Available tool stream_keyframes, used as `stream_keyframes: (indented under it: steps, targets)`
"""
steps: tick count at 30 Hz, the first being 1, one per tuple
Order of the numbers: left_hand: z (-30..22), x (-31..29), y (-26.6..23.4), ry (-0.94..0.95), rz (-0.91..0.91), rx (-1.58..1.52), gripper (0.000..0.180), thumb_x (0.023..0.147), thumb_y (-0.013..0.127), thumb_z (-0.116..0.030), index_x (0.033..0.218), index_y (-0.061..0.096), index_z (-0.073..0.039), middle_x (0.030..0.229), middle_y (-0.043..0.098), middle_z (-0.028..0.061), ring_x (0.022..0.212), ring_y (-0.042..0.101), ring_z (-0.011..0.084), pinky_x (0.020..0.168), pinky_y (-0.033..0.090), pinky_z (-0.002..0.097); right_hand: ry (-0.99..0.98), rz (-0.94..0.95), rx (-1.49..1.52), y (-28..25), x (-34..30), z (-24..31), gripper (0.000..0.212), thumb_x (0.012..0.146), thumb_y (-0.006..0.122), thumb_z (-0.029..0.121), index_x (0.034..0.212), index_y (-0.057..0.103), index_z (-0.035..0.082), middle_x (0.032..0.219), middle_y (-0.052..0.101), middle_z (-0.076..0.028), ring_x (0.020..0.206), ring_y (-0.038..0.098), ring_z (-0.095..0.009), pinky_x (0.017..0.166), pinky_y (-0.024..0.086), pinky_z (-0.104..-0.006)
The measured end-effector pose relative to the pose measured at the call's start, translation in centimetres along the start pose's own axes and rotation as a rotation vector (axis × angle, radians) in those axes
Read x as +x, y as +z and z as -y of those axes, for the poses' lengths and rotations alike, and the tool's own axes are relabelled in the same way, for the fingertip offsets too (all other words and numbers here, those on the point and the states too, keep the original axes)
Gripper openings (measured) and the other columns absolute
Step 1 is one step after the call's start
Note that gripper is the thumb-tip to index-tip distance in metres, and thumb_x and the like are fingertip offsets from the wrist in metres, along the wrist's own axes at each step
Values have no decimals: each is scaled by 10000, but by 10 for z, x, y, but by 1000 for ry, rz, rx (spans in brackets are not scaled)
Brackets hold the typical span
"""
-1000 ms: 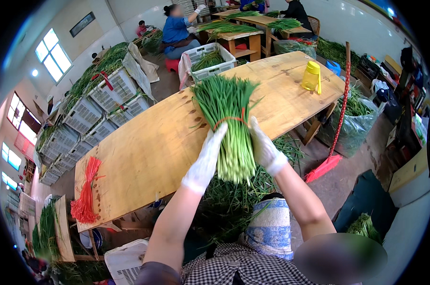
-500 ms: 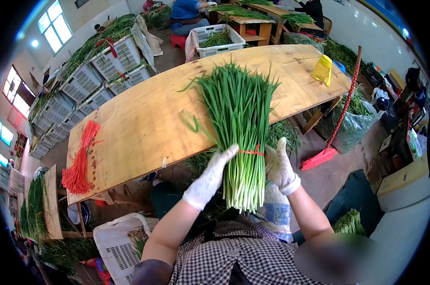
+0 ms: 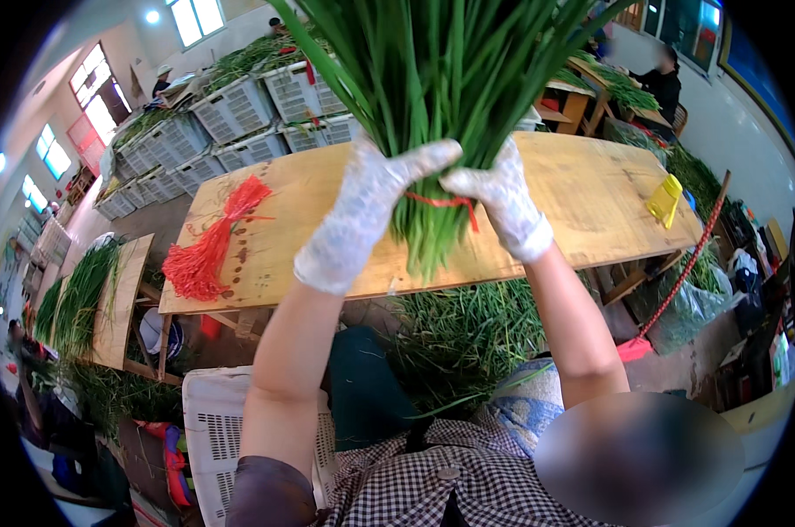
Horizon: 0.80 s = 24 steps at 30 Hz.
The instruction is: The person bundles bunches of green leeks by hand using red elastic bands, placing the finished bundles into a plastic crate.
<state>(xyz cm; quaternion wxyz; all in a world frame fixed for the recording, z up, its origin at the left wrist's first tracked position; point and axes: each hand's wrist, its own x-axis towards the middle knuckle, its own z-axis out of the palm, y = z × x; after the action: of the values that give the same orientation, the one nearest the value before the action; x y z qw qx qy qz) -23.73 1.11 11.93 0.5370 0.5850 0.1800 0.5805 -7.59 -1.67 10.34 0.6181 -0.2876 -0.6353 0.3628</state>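
A thick bundle of green chives (image 3: 437, 88) is raised above the wooden table, leaves up and pale stems down. A red tie (image 3: 440, 202) circles it near the stems. My left hand (image 3: 362, 206), in a whitish glove, grips the bundle from the left with its thumb across the front. From the other side, my right hand (image 3: 505, 198), gloved alike, closes on it just above the tie. The fingers behind the bundle are hidden. A heap of red tie strips (image 3: 213, 241) lies at the table's left end.
A yellow plastic container (image 3: 664, 201) stands on the table (image 3: 573, 206) at the right. A red-handled broom (image 3: 686, 255) leans beyond it. Loose greens (image 3: 477, 325) cover the floor under the near edge. A white crate (image 3: 217, 439) stands at lower left. Stacked crates (image 3: 235, 110) line the back.
The bundle has come up off the tabletop toward me, its stems now over the table. Both hands have risen with it and closed round it; the right hand was open beside it before.
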Motion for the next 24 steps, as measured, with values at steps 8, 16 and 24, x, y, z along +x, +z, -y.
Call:
stream_keyframes:
  steps: [8, 16, 24]
  targets:
    - [29, 10, -99, -8, -34, 92, 892, 584, 899, -238, 1313, 448, 8, 1189, 604, 145, 1116, 571, 244, 983, 462, 374, 72, 216, 104, 35, 51, -73, 885, 642, 866, 189, 1368, 384, 34, 1294, 526, -70, 1198, 480, -182, 1038, 381, -329]
    - [-35, 49, -67, 125, -167, 52, 867, 669, 837, -146, 1357, 339, 32, 1192, 577, 166, 1061, 601, 241, 943, 503, 362, -197, 205, -145, 59, 108, -19, 752, 652, 863, 258, 1248, 487, -4, 1176, 595, -123, 1161, 539, -205, 1013, 423, -360]
    - [4, 26, -94, 109, -153, 90, 990, 626, 873, -133, 1411, 287, 13, 1225, 576, 155, 1122, 578, 266, 1015, 454, 373, -113, 269, -132, 59, 88, -55, 888, 663, 862, 204, 1368, 357, 12, 1287, 527, -119, 1170, 509, -197, 1023, 406, -340]
